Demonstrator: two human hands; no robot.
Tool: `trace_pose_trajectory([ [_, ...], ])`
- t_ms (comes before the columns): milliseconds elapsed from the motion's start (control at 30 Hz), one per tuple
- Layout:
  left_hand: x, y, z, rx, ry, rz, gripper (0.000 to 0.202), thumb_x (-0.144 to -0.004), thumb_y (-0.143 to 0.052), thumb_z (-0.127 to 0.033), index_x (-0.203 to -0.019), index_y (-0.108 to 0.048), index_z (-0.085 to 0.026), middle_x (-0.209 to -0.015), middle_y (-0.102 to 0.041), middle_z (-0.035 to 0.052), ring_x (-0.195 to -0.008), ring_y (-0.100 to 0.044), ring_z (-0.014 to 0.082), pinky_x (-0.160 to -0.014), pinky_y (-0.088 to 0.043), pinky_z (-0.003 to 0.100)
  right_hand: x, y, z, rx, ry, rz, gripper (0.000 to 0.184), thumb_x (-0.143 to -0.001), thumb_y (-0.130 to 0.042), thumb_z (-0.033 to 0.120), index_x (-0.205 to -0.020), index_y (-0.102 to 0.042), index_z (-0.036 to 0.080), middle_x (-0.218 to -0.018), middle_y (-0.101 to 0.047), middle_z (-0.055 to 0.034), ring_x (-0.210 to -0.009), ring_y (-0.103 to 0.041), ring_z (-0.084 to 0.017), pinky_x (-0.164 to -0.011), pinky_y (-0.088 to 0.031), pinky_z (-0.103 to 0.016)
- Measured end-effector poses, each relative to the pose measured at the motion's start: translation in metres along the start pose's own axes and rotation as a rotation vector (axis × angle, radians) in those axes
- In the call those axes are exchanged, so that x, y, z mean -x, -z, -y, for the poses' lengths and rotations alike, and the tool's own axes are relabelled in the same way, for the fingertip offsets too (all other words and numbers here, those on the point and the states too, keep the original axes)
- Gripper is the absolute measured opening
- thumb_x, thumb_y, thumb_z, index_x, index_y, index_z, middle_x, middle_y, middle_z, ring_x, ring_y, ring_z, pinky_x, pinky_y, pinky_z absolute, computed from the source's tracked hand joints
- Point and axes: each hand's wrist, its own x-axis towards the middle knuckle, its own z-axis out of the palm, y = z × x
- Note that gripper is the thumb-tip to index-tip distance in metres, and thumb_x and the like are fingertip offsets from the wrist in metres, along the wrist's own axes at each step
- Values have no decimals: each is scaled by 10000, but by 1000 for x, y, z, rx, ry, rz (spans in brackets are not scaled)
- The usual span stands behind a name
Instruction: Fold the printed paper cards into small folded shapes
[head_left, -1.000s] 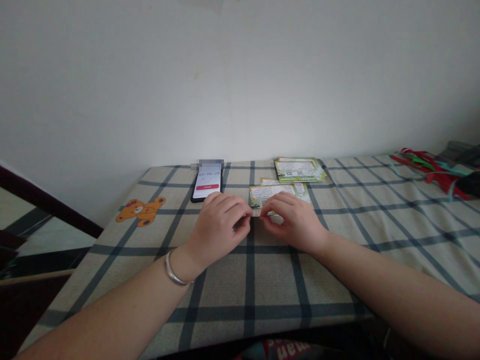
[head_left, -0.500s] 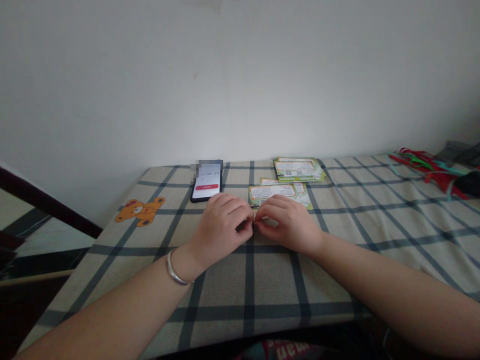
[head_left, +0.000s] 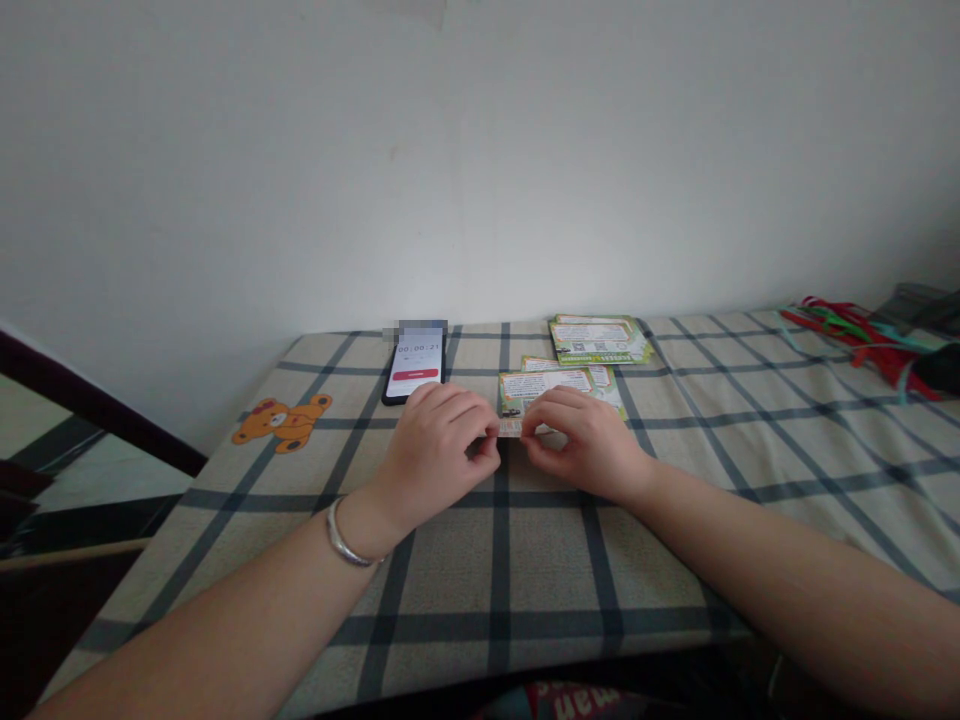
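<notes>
Close together above the checked cloth, my left hand (head_left: pixel 442 445) and my right hand (head_left: pixel 581 440) are both closed in a pinch, thumb against fingers. A thin, pale printed piece (head_left: pixel 511 428) bridges the small gap between my fingertips. Its ends disappear into both pinches, and its kind is too small to make out. Just beyond my right hand lie printed green-and-white cards (head_left: pixel 544 383), overlapping each other and partly covered by that hand. My left hand is near the lower end of a phone (head_left: pixel 416 362) with a running timer on its screen.
A second stack of green-and-white cards (head_left: pixel 598 338) lies farther back near the wall (head_left: pixel 480 180). An orange bear picture (head_left: pixel 283 424) is at the left of the tablecloth (head_left: pixel 450 590). Tangled red, green and pale blue straps (head_left: pixel 862 340) lie at the far right.
My hands have moved slightly apart from fingertips nearly touching, and more of the pale piece shows between them. The timer has gone from 20 to 21.
</notes>
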Motion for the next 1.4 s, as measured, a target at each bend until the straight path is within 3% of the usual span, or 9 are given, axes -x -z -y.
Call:
trace_pose_trajectory([
  [933, 5, 5, 31, -42, 105, -35, 58, -776, -538, -135, -756, -548, -188, -786, -627, 27, -826, -597, 221, -761, -438, 369, 4, 11, -16, 5, -133, -120, 84, -749, -566, 127, -730, -539, 204, -760, -623, -13, -759, -583, -167, -722, -442, -295],
  [1100, 5, 5, 24, 42, 82, -13, 45, -821, -544, -161, -854, -571, -176, -862, -641, 36, -880, -591, 218, -821, -443, 378, 3, 11, -14, 19, -111, -79, 73, -745, -567, 132, -729, -546, 201, -772, -627, -19, -767, -586, -170, -720, -449, -294],
  [1400, 5, -2, 24, 81, 0, 14, 71, -855, -577, -157, -879, -640, -179, -861, -644, 31, -840, -595, 198, -771, -458, 351, 4, 9, -13, 4, -20, 20, 61, -766, -556, 138, -789, -577, 190, -794, -629, -29, -782, -579, -168, -722, -452, -288],
])
